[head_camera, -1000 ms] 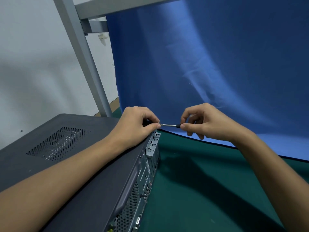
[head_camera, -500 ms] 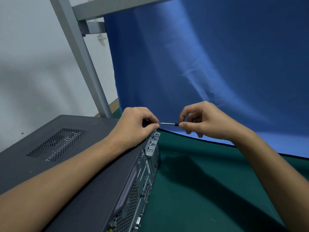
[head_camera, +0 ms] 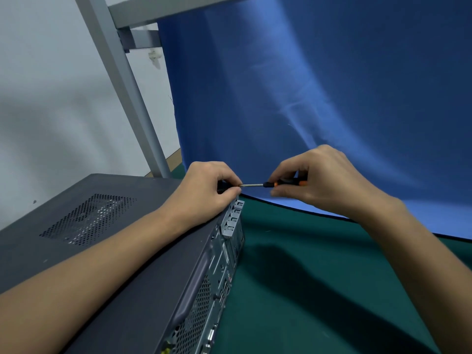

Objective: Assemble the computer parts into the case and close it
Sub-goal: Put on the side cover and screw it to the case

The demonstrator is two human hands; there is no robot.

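"What's moved?"

"The right hand (head_camera: 329,185) has rolled its fingers along the handle. Orange shows there now that was covered a moment ago."

"And the box?"

"The computer case (head_camera: 127,226) lies closed on the green mat (head_camera: 306,290), right under the left hand (head_camera: 204,192). That hand pinches tight around the tip of the screwdriver (head_camera: 252,185), at the case's top rear corner. The right hand curls round the handle, just beside it. Any screw is hidden beneath the left fingertips (head_camera: 233,191)."

"What's the risk?"

"I'd say the tip slips out if the shaft tilts. That would chew up the head or jab those fingertips."
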